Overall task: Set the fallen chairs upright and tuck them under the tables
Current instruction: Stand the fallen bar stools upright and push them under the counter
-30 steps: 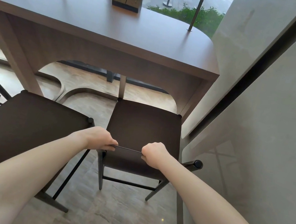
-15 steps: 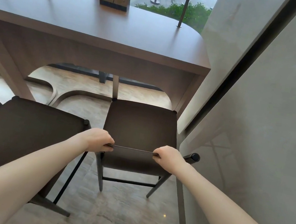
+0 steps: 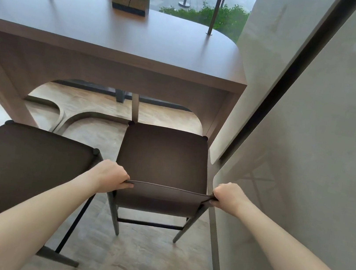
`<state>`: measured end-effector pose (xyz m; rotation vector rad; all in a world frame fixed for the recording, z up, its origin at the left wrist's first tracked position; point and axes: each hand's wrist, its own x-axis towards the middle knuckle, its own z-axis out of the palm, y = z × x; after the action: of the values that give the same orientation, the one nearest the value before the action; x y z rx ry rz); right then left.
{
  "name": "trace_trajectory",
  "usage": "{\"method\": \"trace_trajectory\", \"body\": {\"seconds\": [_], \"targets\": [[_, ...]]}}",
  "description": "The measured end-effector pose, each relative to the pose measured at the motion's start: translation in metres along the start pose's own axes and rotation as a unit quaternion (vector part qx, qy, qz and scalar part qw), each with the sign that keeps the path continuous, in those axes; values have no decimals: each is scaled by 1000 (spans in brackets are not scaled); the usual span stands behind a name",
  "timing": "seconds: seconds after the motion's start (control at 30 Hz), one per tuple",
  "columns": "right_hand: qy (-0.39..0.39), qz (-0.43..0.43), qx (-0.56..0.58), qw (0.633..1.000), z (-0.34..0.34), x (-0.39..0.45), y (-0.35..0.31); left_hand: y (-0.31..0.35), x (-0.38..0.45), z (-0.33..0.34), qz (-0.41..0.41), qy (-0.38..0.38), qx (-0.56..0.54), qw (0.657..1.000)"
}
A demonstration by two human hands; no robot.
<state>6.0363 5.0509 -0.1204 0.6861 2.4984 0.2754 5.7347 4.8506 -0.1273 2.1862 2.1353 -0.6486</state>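
left hand [image 3: 112, 178] and right hand [image 3: 229, 196] each clamp a corner of the dark brown square-seated chair's [image 3: 162, 160] low backrest — it stands upright, front edge just reaching the long brown wooden table [image 3: 121, 41].

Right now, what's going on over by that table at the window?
A person is standing behind a dark chair and gripping the top edge of its backrest, left hand at one end and right hand at the other. The chair stands upright on its legs, facing the wooden table, with its seat just short of the table edge, so it is not yet tucked under. A second dark chair stands upright to its left, also not tucked in.
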Motion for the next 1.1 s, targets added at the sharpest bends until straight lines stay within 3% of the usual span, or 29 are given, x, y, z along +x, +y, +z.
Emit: {"method": "trace_trajectory", "body": {"seconds": [0.37,0.63,1.1], "targets": [[2,5,2,1000,6,21,56,28,37,-20,-2,-5,-11,1000],[22,0,16,1000,8,38,49,2,50,-17,-25,-28,-17,999],[31,34,30,998,3,45,48,-10,59,-11,-11,1,-31,999]]}}
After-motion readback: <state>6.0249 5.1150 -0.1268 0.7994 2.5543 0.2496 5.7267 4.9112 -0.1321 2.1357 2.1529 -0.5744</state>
